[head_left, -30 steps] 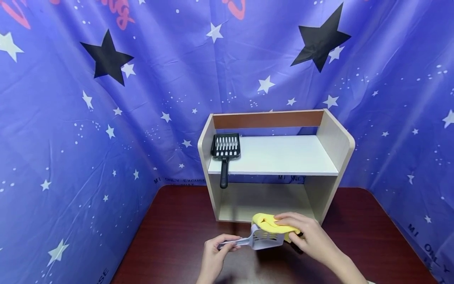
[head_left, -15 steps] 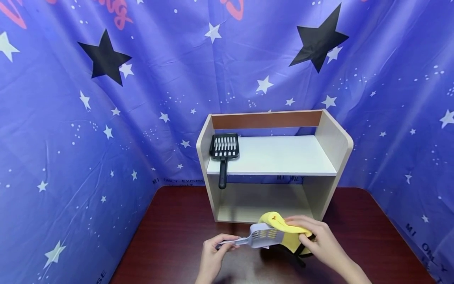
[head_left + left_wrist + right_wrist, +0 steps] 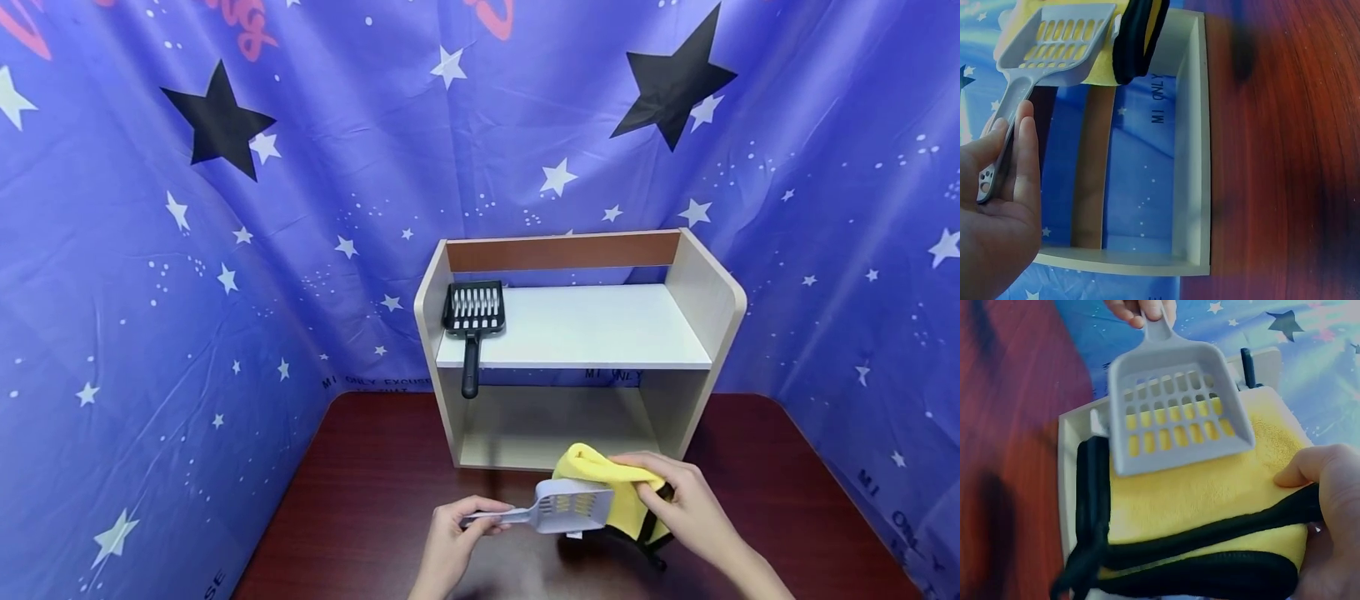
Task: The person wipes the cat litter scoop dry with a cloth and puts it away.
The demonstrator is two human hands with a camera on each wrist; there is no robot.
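My left hand [image 3: 450,537] pinches the handle of a grey slotted litter scoop [image 3: 573,506], holding it raised over the table with its scoop end to the right. In my right hand [image 3: 686,500] is a folded yellow cloth [image 3: 600,467] with black edging, gripped between thumb and fingers. The cloth lies behind the scoop, and yellow shows through the slots in the right wrist view, where the scoop [image 3: 1179,459] overlaps the cloth [image 3: 1179,506]. A white tag hangs near the cloth's black edge. From the left wrist, the thumb and fingers [image 3: 1025,144] close on the handle.
Behind the hands stands a small two-level shelf [image 3: 577,325] on the dark red table [image 3: 360,500]. A black slotted scoop [image 3: 474,308] lies at the left of its upper board, handle jutting over the front edge. A blue star-patterned curtain [image 3: 337,167] surrounds the table.
My right hand has moved right and slightly down with the cloth, which now hangs more unfolded behind the scoop. The scoop has tilted and shifted slightly right.
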